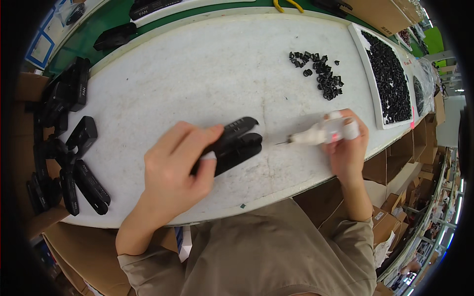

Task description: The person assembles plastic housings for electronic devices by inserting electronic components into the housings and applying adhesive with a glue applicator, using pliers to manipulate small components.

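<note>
My left hand (180, 165) is closed around a black plastic housing (239, 152), long and narrow with a slot between its two halves, held just above the white table. In my right hand (349, 153) is a small white squeeze bottle (318, 134), tilted with its thin needle tip pointing left at the housing. A short gap separates the needle from the housing. White finger covers show on some fingertips of my right hand. The bottle and right hand are slightly blurred.
A loose pile of small black clips (327, 79) lies at the far right of the table (197, 74). Beyond it, a white tray (370, 79) holds many small black parts. Several black housings (89, 185) are heaped at the left edge, beside cardboard boxes. Yellow-handled pliers (289, 6) lie at the back.
</note>
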Motion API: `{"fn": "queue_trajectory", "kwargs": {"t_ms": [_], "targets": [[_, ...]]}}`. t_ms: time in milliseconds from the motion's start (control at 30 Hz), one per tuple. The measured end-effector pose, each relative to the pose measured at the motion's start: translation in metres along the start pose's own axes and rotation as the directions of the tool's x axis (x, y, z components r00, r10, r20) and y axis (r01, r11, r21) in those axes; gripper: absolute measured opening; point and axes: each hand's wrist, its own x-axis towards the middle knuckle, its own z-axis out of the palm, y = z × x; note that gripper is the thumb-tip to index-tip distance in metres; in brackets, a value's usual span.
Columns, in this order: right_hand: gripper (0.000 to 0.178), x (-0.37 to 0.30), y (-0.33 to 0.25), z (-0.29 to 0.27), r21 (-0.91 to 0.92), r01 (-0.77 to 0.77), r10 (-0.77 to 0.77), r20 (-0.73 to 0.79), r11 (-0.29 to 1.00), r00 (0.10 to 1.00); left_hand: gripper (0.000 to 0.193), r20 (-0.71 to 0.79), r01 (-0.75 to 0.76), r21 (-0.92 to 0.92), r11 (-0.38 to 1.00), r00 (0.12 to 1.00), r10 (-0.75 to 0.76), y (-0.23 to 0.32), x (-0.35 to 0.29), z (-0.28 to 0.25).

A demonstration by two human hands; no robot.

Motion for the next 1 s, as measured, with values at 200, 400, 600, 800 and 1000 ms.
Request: {"fn": "queue_trajectory", "kwargs": {"t_ms": [200,400,600,800,1000], "targets": [[0.032,0.014,-0.009,-0.071,0.506,0.033,-0.058,0.035,0.862,0.998,0.061,0.126,0.412,-0.338,0.846,0.911,-0.393,0.005,0.006,-0.009],[0.054,0.023,-0.032,-0.077,0.048,0.165,-0.165,-0.005,0.985,0.986,0.031,0.439,0.368,-0.009,0.930,0.837,-0.327,0.026,0.009,-0.035],[0.044,0.055,-0.033,-0.082,-0.381,0.198,-0.224,-0.027,0.903,0.974,0.034,0.637,0.744,-0.232,0.627,0.603,-0.480,0.020,0.002,-0.041],[0.038,0.089,-0.016,-0.097,-0.530,0.258,-0.287,0.027,0.808,0.957,0.066,0.811,0.852,-0.478,0.214,0.521,-0.265,0.028,-0.011,-0.034],[0.059,0.092,-0.009,-0.102,-0.619,0.239,-0.301,0.005,0.748,0.954,0.062,0.675,0.661,-0.291,0.691,0.654,-0.342,0.038,-0.004,-0.031]]}}
